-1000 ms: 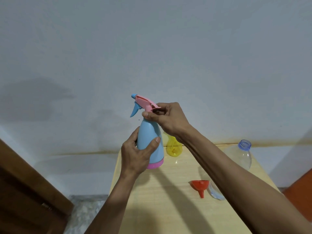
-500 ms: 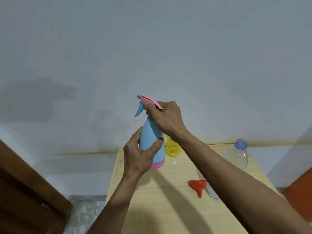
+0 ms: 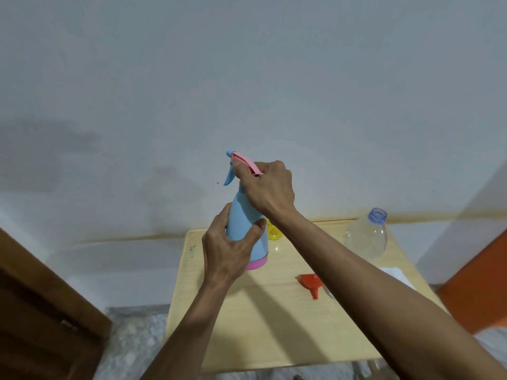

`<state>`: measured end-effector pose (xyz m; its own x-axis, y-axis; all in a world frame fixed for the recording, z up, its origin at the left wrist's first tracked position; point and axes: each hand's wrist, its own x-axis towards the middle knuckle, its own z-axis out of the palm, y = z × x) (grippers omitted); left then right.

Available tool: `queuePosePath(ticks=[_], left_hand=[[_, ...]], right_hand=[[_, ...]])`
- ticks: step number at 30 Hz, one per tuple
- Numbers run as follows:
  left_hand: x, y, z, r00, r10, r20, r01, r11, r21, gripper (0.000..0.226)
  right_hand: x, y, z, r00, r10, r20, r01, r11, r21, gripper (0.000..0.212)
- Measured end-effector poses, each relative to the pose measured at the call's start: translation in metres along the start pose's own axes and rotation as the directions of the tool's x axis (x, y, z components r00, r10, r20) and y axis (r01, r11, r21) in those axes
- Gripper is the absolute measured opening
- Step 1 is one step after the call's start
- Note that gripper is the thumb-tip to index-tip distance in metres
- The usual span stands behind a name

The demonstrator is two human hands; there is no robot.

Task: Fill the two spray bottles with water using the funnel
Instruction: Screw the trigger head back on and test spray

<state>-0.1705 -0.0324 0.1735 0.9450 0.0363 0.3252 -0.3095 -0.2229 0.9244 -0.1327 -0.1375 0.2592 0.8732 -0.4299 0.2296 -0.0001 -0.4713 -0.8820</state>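
Observation:
I hold a light blue spray bottle [image 3: 244,218] with a pink base upright above the small wooden table [image 3: 274,325]. My left hand [image 3: 229,246] wraps around its body. My right hand [image 3: 267,187] grips its pink spray head [image 3: 244,160], whose blue trigger points left. A yellow spray bottle [image 3: 274,233] stands behind, mostly hidden by the blue one and my right wrist. The red funnel [image 3: 308,282] lies on its side on the table, to the right. A clear plastic water bottle [image 3: 367,237] with an open blue neck stands at the far right corner.
A white cloth [image 3: 395,272] lies at the table's right edge. A dark wooden door [image 3: 41,311] is at the lower left and an orange panel [image 3: 477,283] at the right. The grey wall is close behind the table.
The spray head has turned under my right hand, which has shifted round and further over it. The bottle stays upright in my left hand at almost the same spot.

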Motion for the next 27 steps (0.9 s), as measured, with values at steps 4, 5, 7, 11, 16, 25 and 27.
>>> queuePosePath(ticks=[4, 5, 7, 11, 16, 25, 27], left_hand=[[-0.016, -0.001, -0.005, 0.997, -0.049, 0.065, 0.052, 0.998, -0.044, 0.064], [-0.021, 0.0, -0.007, 0.996, -0.047, 0.082, 0.051, 0.997, -0.057, 0.06], [-0.031, 0.004, -0.011, 0.993, -0.034, 0.113, 0.042, 0.997, -0.066, 0.058], [-0.054, 0.014, -0.014, 0.987, -0.043, 0.153, 0.056, 0.995, -0.081, 0.053], [-0.094, 0.03, -0.009, 0.984, -0.046, 0.174, 0.063, 0.993, -0.096, 0.059], [-0.22, 0.046, 0.006, 0.98, -0.159, 0.124, 0.166, 0.985, -0.053, 0.044], [-0.25, 0.045, 0.0, 0.976, -0.196, 0.092, 0.197, 0.98, -0.002, 0.042]], right_hand=[[-0.014, 0.005, -0.005, 0.996, -0.022, 0.083, 0.018, 0.999, 0.043, 0.053], [-0.018, 0.005, -0.009, 0.993, -0.021, 0.117, 0.014, 0.998, 0.061, 0.051], [-0.026, 0.005, -0.017, 0.981, -0.014, 0.192, -0.002, 0.997, 0.083, 0.054], [-0.046, 0.007, -0.031, 0.949, -0.006, 0.314, -0.034, 0.992, 0.121, 0.064], [-0.082, 0.01, -0.057, 0.954, -0.018, 0.299, -0.053, 0.972, 0.228, 0.05], [-0.181, 0.058, -0.144, 0.995, 0.068, 0.069, -0.086, 0.946, 0.313, 0.049], [-0.206, 0.07, -0.163, 0.992, 0.112, 0.056, -0.125, 0.939, 0.32, 0.048]])
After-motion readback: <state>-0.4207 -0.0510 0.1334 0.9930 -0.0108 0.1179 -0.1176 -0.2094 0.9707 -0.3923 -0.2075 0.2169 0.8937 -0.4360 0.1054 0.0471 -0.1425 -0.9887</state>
